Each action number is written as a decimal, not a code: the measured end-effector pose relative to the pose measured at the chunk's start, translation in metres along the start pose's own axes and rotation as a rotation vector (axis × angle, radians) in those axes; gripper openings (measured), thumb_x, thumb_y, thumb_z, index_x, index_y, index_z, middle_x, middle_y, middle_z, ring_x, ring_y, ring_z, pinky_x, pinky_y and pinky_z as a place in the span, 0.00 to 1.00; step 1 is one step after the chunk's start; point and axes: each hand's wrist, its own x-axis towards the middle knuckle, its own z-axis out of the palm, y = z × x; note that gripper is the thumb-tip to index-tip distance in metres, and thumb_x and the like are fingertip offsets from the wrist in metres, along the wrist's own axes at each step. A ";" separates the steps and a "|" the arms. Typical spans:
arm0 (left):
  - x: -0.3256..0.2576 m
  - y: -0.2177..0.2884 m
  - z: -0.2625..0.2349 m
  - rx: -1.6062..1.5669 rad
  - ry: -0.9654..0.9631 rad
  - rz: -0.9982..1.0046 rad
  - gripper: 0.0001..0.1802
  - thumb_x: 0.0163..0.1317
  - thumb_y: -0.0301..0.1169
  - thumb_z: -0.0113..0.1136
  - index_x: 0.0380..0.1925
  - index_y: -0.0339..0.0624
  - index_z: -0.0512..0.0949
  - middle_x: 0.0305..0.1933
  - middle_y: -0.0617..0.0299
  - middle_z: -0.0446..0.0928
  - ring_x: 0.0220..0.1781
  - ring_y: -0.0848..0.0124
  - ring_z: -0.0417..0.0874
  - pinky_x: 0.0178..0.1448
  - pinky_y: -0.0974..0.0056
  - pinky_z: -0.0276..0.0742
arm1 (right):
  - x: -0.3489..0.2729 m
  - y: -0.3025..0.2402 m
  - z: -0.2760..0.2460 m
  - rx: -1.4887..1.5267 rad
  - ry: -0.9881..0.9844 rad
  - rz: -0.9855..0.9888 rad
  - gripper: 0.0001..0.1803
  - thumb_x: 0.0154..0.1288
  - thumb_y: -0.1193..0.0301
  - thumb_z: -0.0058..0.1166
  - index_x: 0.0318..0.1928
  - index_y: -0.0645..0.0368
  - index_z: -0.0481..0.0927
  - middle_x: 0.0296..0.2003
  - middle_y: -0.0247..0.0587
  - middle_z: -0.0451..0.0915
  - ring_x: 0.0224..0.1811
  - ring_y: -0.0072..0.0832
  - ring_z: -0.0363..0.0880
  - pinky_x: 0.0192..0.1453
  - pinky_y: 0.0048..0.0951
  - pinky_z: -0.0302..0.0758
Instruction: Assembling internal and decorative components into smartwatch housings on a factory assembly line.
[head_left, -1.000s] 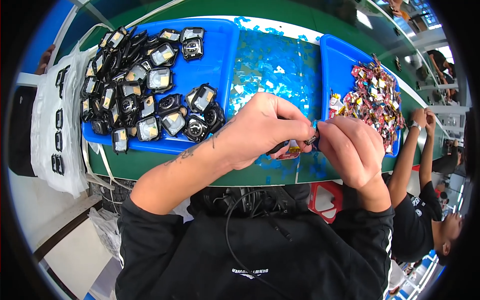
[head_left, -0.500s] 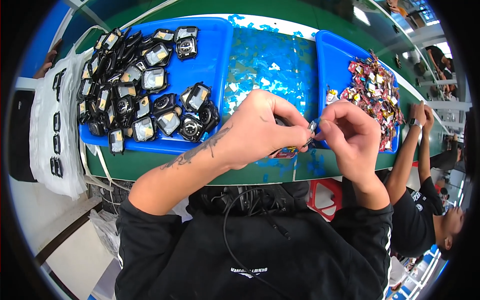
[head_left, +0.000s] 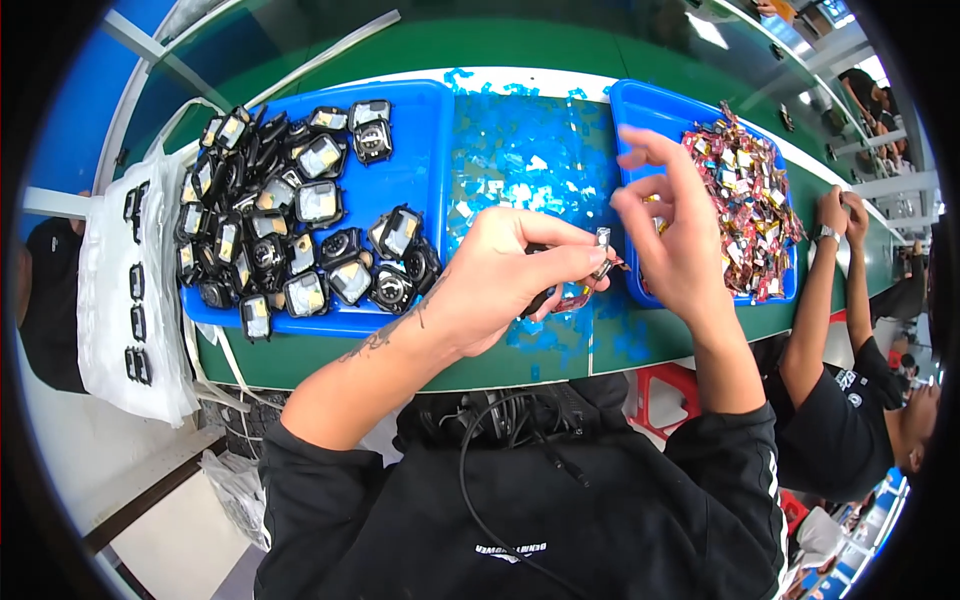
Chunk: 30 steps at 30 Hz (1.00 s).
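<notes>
My left hand [head_left: 505, 270] is closed around a small black and red part [head_left: 560, 298], with a little silver piece [head_left: 603, 238] pinched at its fingertips, over the green table's front edge. My right hand [head_left: 672, 232] hovers just to the right, fingers spread, thumb and forefinger close together; nothing shows in it. It lies in front of the right blue tray [head_left: 630, 105] heaped with small red and gold parts [head_left: 748, 205]. The left blue tray [head_left: 412, 140] holds several black square casings [head_left: 280, 235].
Blue tape scraps [head_left: 525, 165] cover the table between the trays. A white bag [head_left: 130, 290] with black parts hangs at the left. A co-worker's arms [head_left: 830, 290] reach to the table at the right. A red stool [head_left: 665, 385] stands below the table.
My right hand has let go of the part and lifted away to the right, fingers spreading. My left hand keeps hold of the part.
</notes>
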 end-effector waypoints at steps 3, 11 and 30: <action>-0.002 0.001 0.001 -0.029 0.014 -0.011 0.10 0.62 0.27 0.62 0.34 0.28 0.83 0.30 0.56 0.82 0.17 0.82 0.69 0.22 0.74 0.63 | -0.008 -0.014 -0.002 0.717 0.038 0.363 0.07 0.67 0.78 0.53 0.44 0.62 0.81 0.31 0.33 0.79 0.30 0.18 0.76 0.36 0.21 0.73; -0.004 0.000 0.002 0.099 -0.033 -0.018 0.09 0.60 0.27 0.63 0.35 0.30 0.84 0.31 0.56 0.84 0.23 0.80 0.76 0.22 0.76 0.66 | -0.021 -0.004 -0.013 1.071 -0.383 0.361 0.07 0.68 0.80 0.54 0.45 0.68 0.77 0.40 0.37 0.80 0.41 0.19 0.79 0.47 0.22 0.78; 0.001 -0.002 0.002 0.168 0.203 0.282 0.09 0.62 0.24 0.62 0.39 0.30 0.82 0.31 0.58 0.83 0.21 0.81 0.73 0.20 0.75 0.63 | 0.054 0.100 -0.047 0.089 -0.177 0.435 0.12 0.65 0.74 0.57 0.47 0.66 0.83 0.33 0.40 0.85 0.33 0.21 0.82 0.39 0.24 0.77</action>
